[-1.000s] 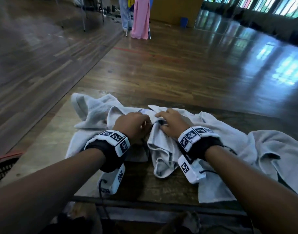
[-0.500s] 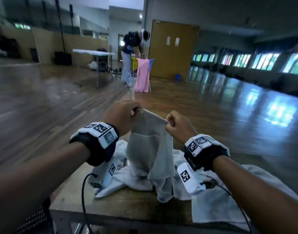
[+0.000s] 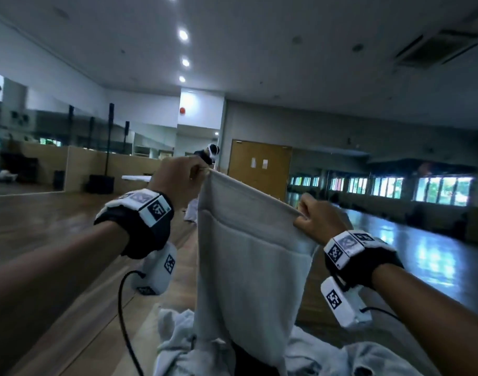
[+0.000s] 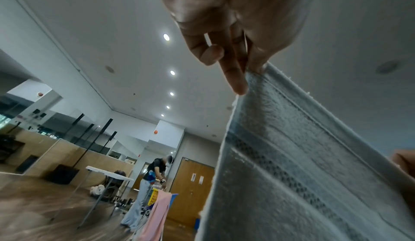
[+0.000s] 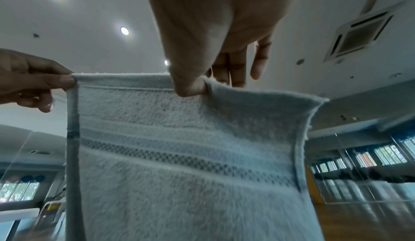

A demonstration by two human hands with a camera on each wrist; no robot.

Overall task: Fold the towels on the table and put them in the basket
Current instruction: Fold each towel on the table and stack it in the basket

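Evidently the opening step: left hand point(image 3: 178, 177) and right hand point(image 3: 317, 217) each pinch the top hem of a towel point(image 3: 248, 261) held up above the pile point(image 3: 354, 356), the right one short of its corner. Next, I judge, comes laying it flat for folding. Table and basket are out of view.

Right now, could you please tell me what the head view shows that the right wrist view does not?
Only the head view shows the crumpled pale towels lying below and both marker-tagged wristbands. Only the right wrist view shows the held pale terry towel's checkered woven band and the square ceiling vent. Both show the left hand and right hand pinching that towel's top edge.
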